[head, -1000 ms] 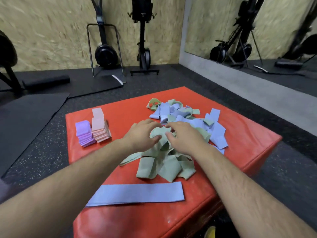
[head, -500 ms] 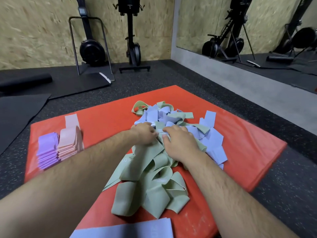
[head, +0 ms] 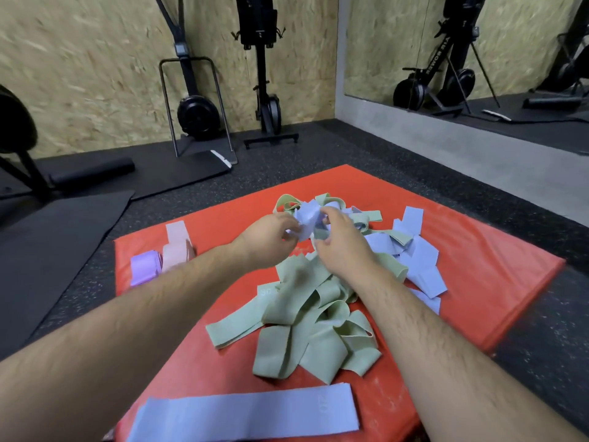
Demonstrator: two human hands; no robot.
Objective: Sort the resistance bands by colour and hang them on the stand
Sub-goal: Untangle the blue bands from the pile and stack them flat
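Above the far middle of the red padded surface (head: 494,282) the two hands meet: the left hand (head: 271,237) and the right hand (head: 341,247) each pinch the same crumpled pale blue band (head: 307,218), held just above the tangle below. Across the middle of the surface sprawls a heap of green bands (head: 312,327), their loops overlapping (one shows faint printing). On the surface's right side a loose pile of blue bands (head: 417,260) touches the green heap. Along its near edge a single flat blue band (head: 245,413) lies apart from the rest. At its left side a pink stack (head: 177,247) and a purple stack (head: 145,269) sit side by side, touching.
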